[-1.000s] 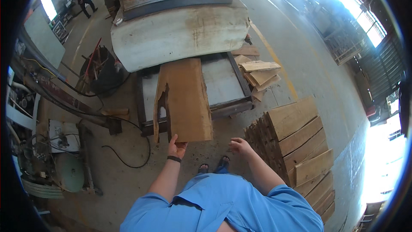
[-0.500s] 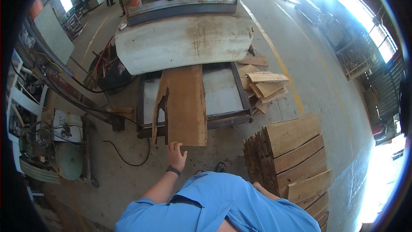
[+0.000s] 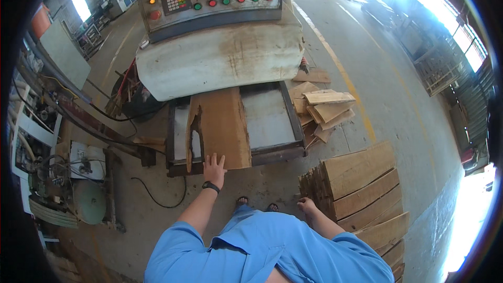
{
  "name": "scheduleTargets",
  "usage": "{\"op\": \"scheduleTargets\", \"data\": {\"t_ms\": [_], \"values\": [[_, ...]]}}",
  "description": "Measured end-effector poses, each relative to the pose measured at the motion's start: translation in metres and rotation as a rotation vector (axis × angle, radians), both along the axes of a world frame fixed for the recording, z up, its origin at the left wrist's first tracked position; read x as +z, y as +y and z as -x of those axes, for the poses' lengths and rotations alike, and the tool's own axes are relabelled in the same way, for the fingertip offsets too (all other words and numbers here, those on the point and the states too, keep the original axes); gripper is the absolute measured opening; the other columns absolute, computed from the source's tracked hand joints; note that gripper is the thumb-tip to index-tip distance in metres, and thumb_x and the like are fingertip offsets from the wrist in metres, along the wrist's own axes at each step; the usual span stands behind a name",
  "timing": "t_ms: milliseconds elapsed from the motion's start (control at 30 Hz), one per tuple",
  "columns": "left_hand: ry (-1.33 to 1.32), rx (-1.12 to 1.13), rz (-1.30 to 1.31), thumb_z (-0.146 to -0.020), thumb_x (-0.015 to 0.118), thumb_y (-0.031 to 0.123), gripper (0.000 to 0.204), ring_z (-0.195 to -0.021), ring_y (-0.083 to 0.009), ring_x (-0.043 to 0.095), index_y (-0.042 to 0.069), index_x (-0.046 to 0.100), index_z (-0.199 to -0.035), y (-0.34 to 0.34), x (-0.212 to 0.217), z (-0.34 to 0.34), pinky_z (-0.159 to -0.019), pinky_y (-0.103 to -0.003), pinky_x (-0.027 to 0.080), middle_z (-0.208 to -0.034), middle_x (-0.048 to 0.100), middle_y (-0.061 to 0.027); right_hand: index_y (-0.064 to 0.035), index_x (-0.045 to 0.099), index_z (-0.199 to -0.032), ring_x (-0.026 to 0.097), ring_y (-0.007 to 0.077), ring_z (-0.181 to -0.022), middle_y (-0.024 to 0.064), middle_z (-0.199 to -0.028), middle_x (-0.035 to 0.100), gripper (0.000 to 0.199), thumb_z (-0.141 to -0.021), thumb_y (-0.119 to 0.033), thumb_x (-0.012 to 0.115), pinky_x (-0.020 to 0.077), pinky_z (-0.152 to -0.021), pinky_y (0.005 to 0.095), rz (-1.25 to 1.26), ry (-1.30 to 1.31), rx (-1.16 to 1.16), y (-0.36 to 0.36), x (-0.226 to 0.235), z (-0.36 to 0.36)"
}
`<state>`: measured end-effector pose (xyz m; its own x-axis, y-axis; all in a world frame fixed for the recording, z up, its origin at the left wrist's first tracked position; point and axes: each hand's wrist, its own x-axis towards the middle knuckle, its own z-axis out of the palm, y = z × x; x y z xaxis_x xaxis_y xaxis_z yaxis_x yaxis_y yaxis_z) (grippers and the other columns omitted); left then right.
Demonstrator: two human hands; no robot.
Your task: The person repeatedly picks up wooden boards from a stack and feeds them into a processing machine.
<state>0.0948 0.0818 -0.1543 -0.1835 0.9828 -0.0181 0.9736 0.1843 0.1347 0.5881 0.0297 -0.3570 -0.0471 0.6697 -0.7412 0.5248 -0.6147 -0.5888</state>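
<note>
A worker in a blue shirt (image 3: pixel 277 251) presses a left hand (image 3: pixel 214 170) to the near end of a rough-edged wooden board (image 3: pixel 225 131) on the workshop floor (image 3: pixel 335 36). The hand lies palm down with fingers spread wide, a dark band (image 3: pixel 210 186) at the wrist. The board rests lengthwise on a metal-framed worktop (image 3: pixel 267 118), left of its middle, its far end out of sight beneath a stained white cover (image 3: pixel 220 63); a long split opens along its left side. The right hand (image 3: pixel 307 206) hangs low with fingers loosely curled, just beside a leaning stack of boards (image 3: pixel 361 165); whether it touches or grips anything cannot be told. Above the cover, a control panel (image 3: pixel 209 5) carries 3 gauges and a row of 6 buttons, 3 green and 3 red. A loose pile of shorter wood pieces (image 3: pixel 327 107) lies right of the worktop, near a yellow floor line (image 3: pixel 361 107). At left, a black cable (image 3: pixel 160 205) curls across the floor.
</note>
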Motion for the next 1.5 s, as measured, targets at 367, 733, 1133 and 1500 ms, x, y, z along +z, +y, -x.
{"op": "scheduleTargets", "data": {"t_ms": [367, 733, 1133, 1500], "values": [[-0.021, -0.114, 0.043, -0.076, 0.088, 0.029, 0.071, -0.133, -0.0441, 0.050, 0.016, 0.061, -0.140, 0.027, 0.017, 0.033, -0.111, -0.050, 0.046, -0.142, 0.053, -0.0170, 0.0028, 0.069, -0.123, 0.071, 0.0240, -0.082, 0.0160, -0.100, 0.074, 0.037, -0.092, -0.015, 0.076, 0.0583, -0.074, 0.0376, 0.147, -0.102, -0.070, -0.036, 0.003, 0.038], [-0.061, -0.150, -0.017, -0.075, 0.089, 0.028, 0.070, -0.129, -0.0438, 0.051, 0.016, 0.063, -0.139, 0.058, 0.021, 0.049, -0.107, -0.050, 0.048, -0.146, 0.050, -0.0161, 0.0030, 0.068, -0.128, 0.073, 0.0252, -0.092, 0.0182, -0.104, 0.076, 0.039, -0.091, -0.012, 0.071, 0.0578, -0.080, 0.0377, -0.052, -0.101, 0.022, 0.016, 0.017, 0.129], [-0.030, -0.158, 0.046, -0.082, 0.084, 0.029, 0.068, -0.137, -0.0457, 0.047, 0.016, 0.060, -0.144, 0.103, 0.015, 0.069, -0.114, -0.055, 0.045, -0.158, 0.043, -0.0167, 0.0029, 0.069, -0.125, 0.072, 0.0259, -0.089, 0.0171, -0.102, 0.075, 0.040, -0.089, -0.013, 0.073, 0.0578, -0.077, 0.0401, 0.096, -0.175, 0.070, 0.003, 0.044, 0.114], [-0.006, -0.129, 0.071, -0.080, 0.085, 0.030, 0.071, -0.137, -0.0469, 0.047, 0.016, 0.060, -0.145, 0.141, 0.018, 0.092, -0.113, -0.048, 0.048, -0.159, 0.044, -0.0151, 0.0011, 0.072, -0.120, 0.074, 0.0223, -0.082, 0.0140, -0.098, 0.077, 0.037, -0.089, -0.019, 0.076, 0.0583, -0.074, 0.0372, 0.118, -0.194, -0.047, -0.033, 0.028, 0.084]]}}
